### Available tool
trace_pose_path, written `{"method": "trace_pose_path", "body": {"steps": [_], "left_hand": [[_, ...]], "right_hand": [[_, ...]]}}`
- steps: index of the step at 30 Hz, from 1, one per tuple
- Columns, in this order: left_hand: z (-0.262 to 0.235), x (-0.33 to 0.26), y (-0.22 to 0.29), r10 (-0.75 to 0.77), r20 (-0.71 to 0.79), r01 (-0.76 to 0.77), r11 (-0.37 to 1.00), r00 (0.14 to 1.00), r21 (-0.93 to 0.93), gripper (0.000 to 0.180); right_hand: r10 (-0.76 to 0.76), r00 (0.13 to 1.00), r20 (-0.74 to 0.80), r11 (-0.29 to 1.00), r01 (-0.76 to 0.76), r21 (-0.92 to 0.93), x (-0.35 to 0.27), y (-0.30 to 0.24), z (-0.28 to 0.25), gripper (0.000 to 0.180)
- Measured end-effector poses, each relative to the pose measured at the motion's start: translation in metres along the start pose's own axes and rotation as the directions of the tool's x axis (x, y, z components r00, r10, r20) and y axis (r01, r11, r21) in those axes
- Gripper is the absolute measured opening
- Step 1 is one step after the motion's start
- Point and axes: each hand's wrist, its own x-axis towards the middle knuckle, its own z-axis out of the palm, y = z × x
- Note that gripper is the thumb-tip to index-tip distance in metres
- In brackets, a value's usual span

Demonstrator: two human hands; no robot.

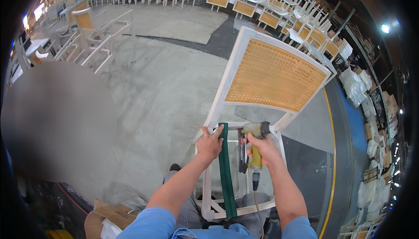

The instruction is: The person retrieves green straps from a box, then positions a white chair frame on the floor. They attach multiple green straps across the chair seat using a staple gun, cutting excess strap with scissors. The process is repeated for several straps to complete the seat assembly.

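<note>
Before me stands a pale wooden chair frame point(221, 92) with a woven cane back panel point(266, 76). A dark green webbing strap point(225, 169) runs across its open seat from the back rail to the front rail. My left hand point(210, 143) presses the strap's far end against the back rail, fingers stretched out. In my right hand point(263, 150) is a yellow-green pneumatic staple gun point(255, 157), gripped by its handle, just right of the strap near the back rail. An air hose point(258, 204) hangs from the handle's base down toward my lap.
Several more chair frames point(94, 38) stand at the left, and stacked chairs point(270, 7) line the back. Cardboard point(114, 213) lies by my left side. A yellow floor line point(334, 160) runs along the right, with wrapped bundles point(353, 86) beyond. A grey blur covers the left.
</note>
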Motion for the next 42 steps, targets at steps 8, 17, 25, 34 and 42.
{"method": "trace_pose_path", "body": {"steps": [8, 17, 25, 34, 42], "left_hand": [[-0.006, 0.000, 0.008, -0.008, 0.032, 0.008, 1.000, 0.999, -0.026, 0.065], [-0.005, 0.002, 0.006, -0.039, 0.057, 0.043, 0.996, 0.998, -0.072, 0.068], [-0.006, 0.002, 0.008, -0.043, 0.052, 0.047, 0.995, 0.998, -0.085, 0.067], [-0.005, 0.000, 0.005, -0.053, 0.016, 0.054, 0.985, 0.998, -0.164, 0.057], [0.002, 0.001, 0.003, -0.075, -0.080, 0.055, 0.971, 0.994, -0.235, 0.045]], "right_hand": [[0.110, 0.989, -0.101, 0.990, -0.118, -0.082, 0.078, 0.023, 0.031, 0.028], [0.105, 0.988, -0.118, 0.986, -0.119, -0.118, 0.088, 0.024, 0.038, 0.025], [0.081, 0.987, -0.138, 0.982, -0.103, -0.160, 0.088, 0.026, 0.043, 0.021], [0.060, 0.997, -0.043, 0.995, -0.063, -0.077, 0.084, 0.028, 0.040, 0.022], [0.077, 0.993, -0.093, 0.993, -0.084, -0.081, 0.086, 0.032, 0.046, 0.025]]}}
